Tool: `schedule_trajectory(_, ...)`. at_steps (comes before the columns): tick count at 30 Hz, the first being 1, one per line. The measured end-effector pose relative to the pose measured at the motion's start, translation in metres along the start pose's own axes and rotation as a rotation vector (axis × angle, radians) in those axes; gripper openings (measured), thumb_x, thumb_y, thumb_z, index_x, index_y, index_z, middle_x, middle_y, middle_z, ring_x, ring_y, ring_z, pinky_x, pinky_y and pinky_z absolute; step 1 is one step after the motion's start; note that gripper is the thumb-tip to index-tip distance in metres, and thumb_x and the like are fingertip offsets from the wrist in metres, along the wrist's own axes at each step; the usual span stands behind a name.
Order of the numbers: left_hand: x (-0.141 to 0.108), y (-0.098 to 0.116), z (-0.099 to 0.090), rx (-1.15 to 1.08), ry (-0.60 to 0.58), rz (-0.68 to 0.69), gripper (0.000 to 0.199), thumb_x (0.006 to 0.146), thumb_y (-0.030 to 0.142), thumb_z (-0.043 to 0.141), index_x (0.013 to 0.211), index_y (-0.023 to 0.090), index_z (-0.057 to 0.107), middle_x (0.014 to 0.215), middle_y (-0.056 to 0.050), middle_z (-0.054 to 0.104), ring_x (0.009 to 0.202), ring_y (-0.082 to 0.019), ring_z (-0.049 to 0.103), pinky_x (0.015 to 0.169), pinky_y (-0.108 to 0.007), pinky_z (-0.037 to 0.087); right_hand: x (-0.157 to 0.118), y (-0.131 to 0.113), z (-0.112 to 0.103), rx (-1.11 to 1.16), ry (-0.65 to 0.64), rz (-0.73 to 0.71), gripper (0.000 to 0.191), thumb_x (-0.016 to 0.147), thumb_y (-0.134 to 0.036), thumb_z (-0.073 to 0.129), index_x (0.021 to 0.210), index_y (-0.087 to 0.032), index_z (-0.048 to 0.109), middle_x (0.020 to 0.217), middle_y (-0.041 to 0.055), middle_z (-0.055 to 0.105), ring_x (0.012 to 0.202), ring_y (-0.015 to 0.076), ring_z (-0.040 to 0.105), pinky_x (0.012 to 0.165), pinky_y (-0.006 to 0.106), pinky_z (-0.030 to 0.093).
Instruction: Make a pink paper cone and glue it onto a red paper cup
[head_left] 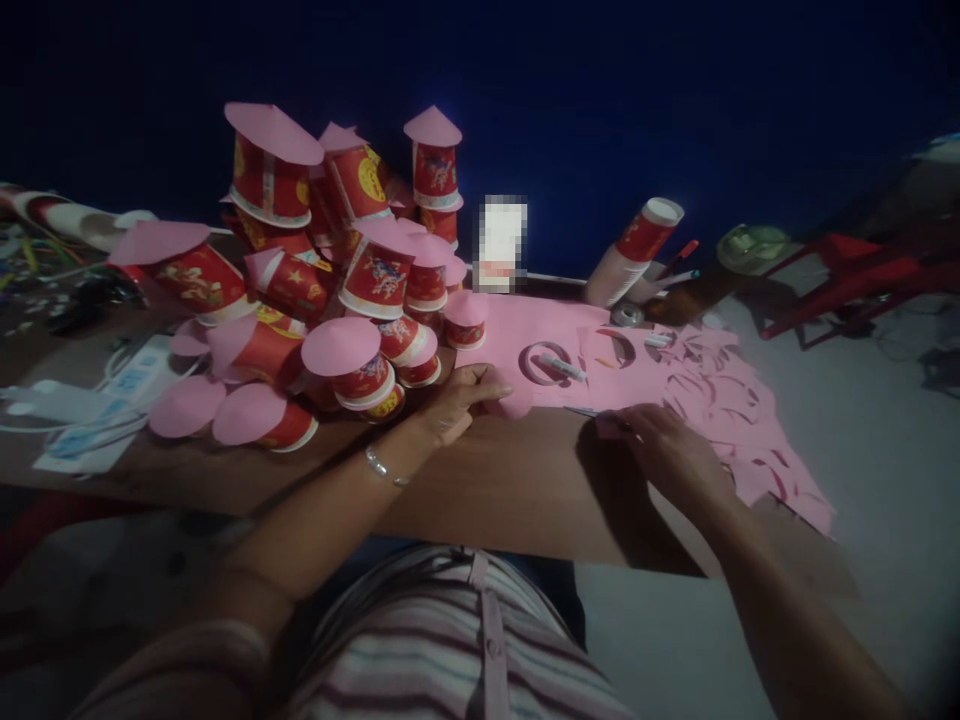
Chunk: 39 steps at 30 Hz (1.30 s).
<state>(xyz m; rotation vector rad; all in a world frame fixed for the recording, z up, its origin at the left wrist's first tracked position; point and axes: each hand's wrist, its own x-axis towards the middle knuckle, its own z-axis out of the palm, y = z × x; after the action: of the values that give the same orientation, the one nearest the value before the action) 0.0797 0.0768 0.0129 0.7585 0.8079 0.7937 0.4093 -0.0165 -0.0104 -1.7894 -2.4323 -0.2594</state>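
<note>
The left hand (459, 402), at the centre of the frame, pinched a rounded piece of pink paper (517, 402) between thumb and fingers near the front edge of a brown table (480, 485). The right hand (667, 445), right of centre, had its fingers bent downward; a thin pointed implement (579, 411) projected from beneath them toward the left, but whether the fingers closed on it could not be told. Beyond the hands lay pink sheets (551, 318), with a small tube (564, 368) resting across a round cut-out. Pink scraps (720, 385) with curved cuts spread to the right of the frame. Red cups topped with pink paper cones (358, 362) stood or lay in a crowded pile from the left to the upper centre. A tilted stack of cups (646, 235) occupied the upper right, and a red stool (814, 275) stood at the far right. A bracelet (376, 462) encircled the left wrist, and a striped shirt (450, 640) filled the lower centre.
</note>
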Motion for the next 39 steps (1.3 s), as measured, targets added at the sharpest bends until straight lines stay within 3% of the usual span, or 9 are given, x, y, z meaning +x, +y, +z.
schedule_trajectory(3, 0.001, -0.001, -0.002, -0.019, 0.003, 0.003, 0.051, 0.05, 0.037, 0.1, 0.071, 0.016, 0.058, 0.07, 0.004, 0.062, 0.065, -0.009, 0.053, 0.065, -0.025, 0.041, 0.001, 0.008, -0.002, -0.007, -0.007, 0.043, 0.03, 0.102, -0.016, 0.048, 0.119, -0.016, 0.074, 0.109, 0.013, 0.078, 0.097, 0.0278, 0.07, 0.08, 0.037, 0.056)
schedule_trajectory(8, 0.002, 0.0, -0.003, -0.043, 0.003, -0.007, 0.051, 0.048, 0.035, 0.101, 0.071, 0.015, 0.06, 0.071, 0.003, 0.063, 0.066, -0.01, 0.055, 0.066, -0.025, 0.042, 0.004, 0.016, -0.001, -0.03, -0.066, -0.028, 0.034, 0.095, -0.01, 0.053, 0.12, -0.014, 0.075, 0.103, 0.0143, 0.079, 0.094, 0.0295, 0.071, 0.083, 0.041, 0.057)
schedule_trajectory(11, 0.003, 0.0, -0.004, -0.054, 0.008, -0.008, 0.049, 0.049, 0.036, 0.101, 0.073, 0.015, 0.064, 0.071, 0.002, 0.065, 0.066, -0.01, 0.057, 0.067, -0.025, 0.044, 0.007, 0.011, -0.009, 0.022, -0.024, 0.017, 0.036, 0.093, -0.012, 0.053, 0.123, -0.014, 0.074, 0.105, 0.0163, 0.078, 0.093, 0.0306, 0.072, 0.08, 0.042, 0.058)
schedule_trajectory(14, 0.004, -0.002, -0.006, -0.067, -0.002, 0.005, 0.047, 0.049, 0.033, 0.101, 0.078, 0.014, 0.069, 0.075, 0.001, 0.069, 0.069, -0.011, 0.06, 0.068, -0.025, 0.046, 0.012, 0.001, -0.019, 0.349, 0.04, 0.15, 0.036, 0.096, -0.024, 0.059, 0.129, -0.018, 0.071, 0.11, 0.0145, 0.078, 0.085, 0.0265, 0.073, 0.073, 0.039, 0.059)
schedule_trajectory(17, 0.005, -0.003, -0.007, -0.095, -0.022, 0.029, 0.043, 0.051, 0.029, 0.099, 0.078, 0.014, 0.07, 0.075, 0.001, 0.069, 0.069, -0.011, 0.06, 0.068, -0.024, 0.047, 0.026, -0.016, -0.023, 0.922, 0.018, 0.215, 0.04, 0.094, -0.036, 0.069, 0.13, -0.02, 0.067, 0.106, 0.011, 0.079, 0.084, 0.0233, 0.074, 0.075, 0.037, 0.061)
schedule_trajectory(20, 0.004, -0.003, -0.007, -0.121, -0.023, 0.038, 0.04, 0.054, 0.029, 0.098, 0.076, 0.014, 0.068, 0.07, 0.002, 0.066, 0.064, -0.01, 0.06, 0.063, -0.022, 0.046, 0.047, -0.037, -0.017, 1.372, -0.07, 0.221, 0.045, 0.088, -0.048, 0.079, 0.124, -0.021, 0.069, 0.103, 0.0093, 0.077, 0.088, 0.022, 0.073, 0.078, 0.035, 0.059)
schedule_trajectory(22, 0.004, -0.001, -0.007, -0.12, -0.045, 0.032, 0.039, 0.056, 0.031, 0.097, 0.077, 0.014, 0.069, 0.07, 0.001, 0.067, 0.062, -0.012, 0.061, 0.061, -0.024, 0.048, 0.062, -0.05, -0.011, 1.494, -0.169, 0.227, 0.057, 0.08, -0.053, 0.087, 0.125, -0.021, 0.071, 0.096, 0.0069, 0.075, 0.086, 0.021, 0.07, 0.077, 0.034, 0.058)
schedule_trajectory(29, 0.003, 0.006, -0.009, -0.121, -0.061, 0.028, 0.042, 0.056, 0.036, 0.095, 0.083, 0.014, 0.07, 0.072, -0.002, 0.072, 0.06, -0.016, 0.065, 0.056, -0.027, 0.053, 0.081, -0.077, 0.002, 1.558, -0.352, 0.217, 0.062, 0.077, -0.065, 0.086, 0.117, -0.019, 0.079, 0.088, 0.0043, 0.07, 0.083, 0.021, 0.063, 0.078, 0.034, 0.052)
schedule_trajectory(39, 0.008, 0.0, -0.011, -0.125, -0.04, 0.003, 0.034, 0.062, 0.029, 0.092, 0.084, 0.012, 0.072, 0.076, -0.003, 0.072, 0.07, -0.015, 0.065, 0.068, -0.027, 0.05, 0.078, -0.077, 0.011, 1.681, -0.429, 0.248, 0.064, 0.069, -0.067, 0.089, 0.11, -0.018, 0.083, 0.074, 0.0006, 0.063, 0.069, 0.0153, 0.052, 0.065, 0.029, 0.045)
